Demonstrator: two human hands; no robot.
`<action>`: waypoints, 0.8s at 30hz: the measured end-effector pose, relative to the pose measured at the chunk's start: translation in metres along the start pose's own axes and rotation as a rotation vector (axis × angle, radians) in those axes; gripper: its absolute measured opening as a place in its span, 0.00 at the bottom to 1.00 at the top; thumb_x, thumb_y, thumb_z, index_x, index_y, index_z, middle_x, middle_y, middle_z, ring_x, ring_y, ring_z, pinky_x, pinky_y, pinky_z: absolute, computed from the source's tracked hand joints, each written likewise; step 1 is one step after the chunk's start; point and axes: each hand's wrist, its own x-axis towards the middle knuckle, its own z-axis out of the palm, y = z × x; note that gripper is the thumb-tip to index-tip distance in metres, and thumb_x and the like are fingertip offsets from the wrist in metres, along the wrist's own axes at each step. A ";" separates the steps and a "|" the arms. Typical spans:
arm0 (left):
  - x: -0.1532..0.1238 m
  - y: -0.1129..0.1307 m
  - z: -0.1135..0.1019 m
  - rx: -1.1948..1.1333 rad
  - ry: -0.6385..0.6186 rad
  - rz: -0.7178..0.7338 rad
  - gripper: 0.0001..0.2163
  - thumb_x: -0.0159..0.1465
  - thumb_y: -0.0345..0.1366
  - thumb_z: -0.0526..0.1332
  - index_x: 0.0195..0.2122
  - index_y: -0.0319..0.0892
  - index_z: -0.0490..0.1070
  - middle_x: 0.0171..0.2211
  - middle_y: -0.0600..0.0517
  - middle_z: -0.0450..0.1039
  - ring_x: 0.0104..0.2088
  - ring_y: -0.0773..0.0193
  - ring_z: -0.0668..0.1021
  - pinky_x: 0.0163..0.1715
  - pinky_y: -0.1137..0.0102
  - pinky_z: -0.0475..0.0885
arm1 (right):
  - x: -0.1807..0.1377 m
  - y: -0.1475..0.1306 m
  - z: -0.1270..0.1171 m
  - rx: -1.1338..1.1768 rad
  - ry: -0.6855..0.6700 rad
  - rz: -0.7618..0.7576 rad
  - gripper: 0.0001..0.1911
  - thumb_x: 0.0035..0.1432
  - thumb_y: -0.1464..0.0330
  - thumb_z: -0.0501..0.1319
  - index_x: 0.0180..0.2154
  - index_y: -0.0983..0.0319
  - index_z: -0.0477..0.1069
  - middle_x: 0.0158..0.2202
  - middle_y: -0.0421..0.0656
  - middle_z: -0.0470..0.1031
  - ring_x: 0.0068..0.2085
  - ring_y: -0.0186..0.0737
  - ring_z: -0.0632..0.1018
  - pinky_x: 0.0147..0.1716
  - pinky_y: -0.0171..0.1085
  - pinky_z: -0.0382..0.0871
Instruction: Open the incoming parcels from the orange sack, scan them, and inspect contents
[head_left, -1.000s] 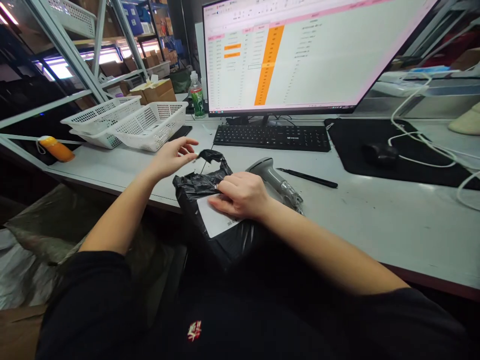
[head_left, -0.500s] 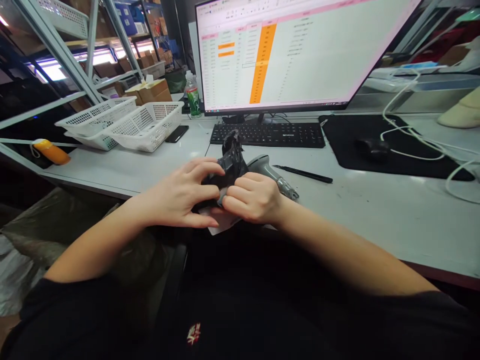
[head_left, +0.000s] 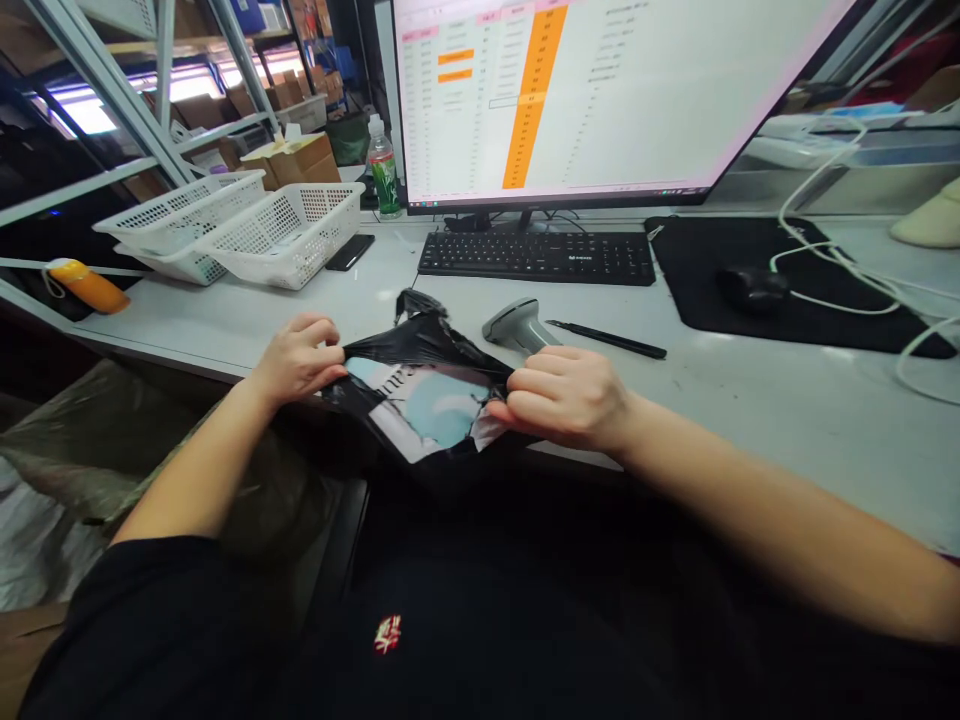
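Observation:
Between my hands a black plastic bag [head_left: 416, 338] is stretched wide, torn across its front. My left hand [head_left: 298, 360] pinches its left edge, and my right hand [head_left: 566, 397] grips the right edge in a fist. Through the tear shows a light-blue and white printed item [head_left: 442, 400] with dark lettering; its kind cannot be made out. The bag's crumpled top sticks up over the desk's front edge. Just beyond my right hand lies a grey barcode scanner [head_left: 517, 322], its handle partly hidden by that hand. A slim black pen-like tool [head_left: 607, 339] rests to its right.
A black keyboard [head_left: 536, 257] lies below the monitor [head_left: 600, 90]. White perforated baskets [head_left: 292, 235], a phone [head_left: 350, 252] and a green-labelled bottle [head_left: 383, 170] stand at left. On the right are a mouse [head_left: 752, 288], its mat [head_left: 697, 300] and loose white cables.
My hands have moved apart, pulling the black bag wide. The light-blue and white item inside now shows through the tear. The view has shifted slightly.

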 end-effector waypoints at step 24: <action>0.077 0.013 0.043 -0.978 -0.287 -0.525 0.30 0.58 0.56 0.68 0.55 0.40 0.73 0.51 0.47 0.79 0.54 0.48 0.78 0.59 0.56 0.72 | 0.045 -0.009 0.020 0.318 -0.323 0.180 0.24 0.65 0.47 0.63 0.47 0.60 0.75 0.40 0.46 0.79 0.53 0.50 0.73 0.65 0.58 0.57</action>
